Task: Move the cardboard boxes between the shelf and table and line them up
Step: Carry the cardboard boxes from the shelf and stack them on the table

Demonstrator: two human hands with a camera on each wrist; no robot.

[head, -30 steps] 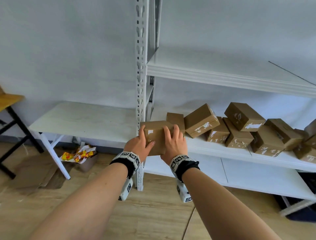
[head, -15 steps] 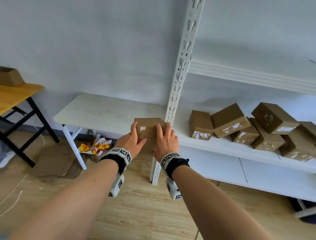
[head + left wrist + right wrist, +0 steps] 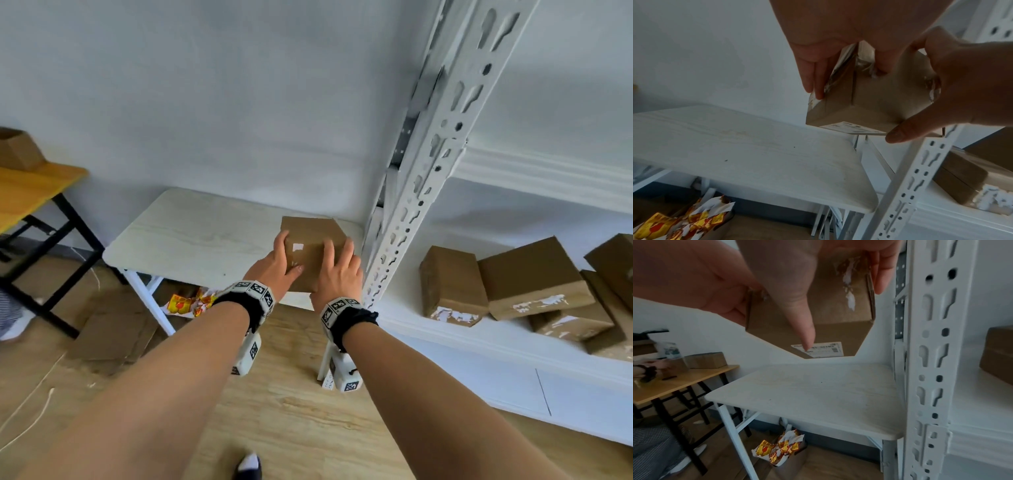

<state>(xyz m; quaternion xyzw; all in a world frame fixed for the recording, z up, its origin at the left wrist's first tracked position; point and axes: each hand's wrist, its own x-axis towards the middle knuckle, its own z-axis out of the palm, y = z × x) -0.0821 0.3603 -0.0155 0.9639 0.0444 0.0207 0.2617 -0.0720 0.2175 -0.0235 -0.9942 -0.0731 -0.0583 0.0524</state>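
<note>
Hands, left (image 3: pixel 275 270) and right (image 3: pixel 337 275), grip a cardboard box (image 3: pixel 310 245) above the white table (image 3: pixel 191 246).

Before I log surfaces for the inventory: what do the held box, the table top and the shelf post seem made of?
Held box: brown matte cardboard, with torn white label scraps. Table top: pale wood-grain board, probably laminate. Shelf post: white painted metal, apparently, with punched slots.

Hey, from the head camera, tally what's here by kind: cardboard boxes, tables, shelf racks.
Cardboard boxes: 7 in view (held box 1, on the shelf rack 5, on the wooden table 1; the picture's edge may hide more)
Tables: 2 (white table, wooden table)
Shelf racks: 1
Total: 10
</note>
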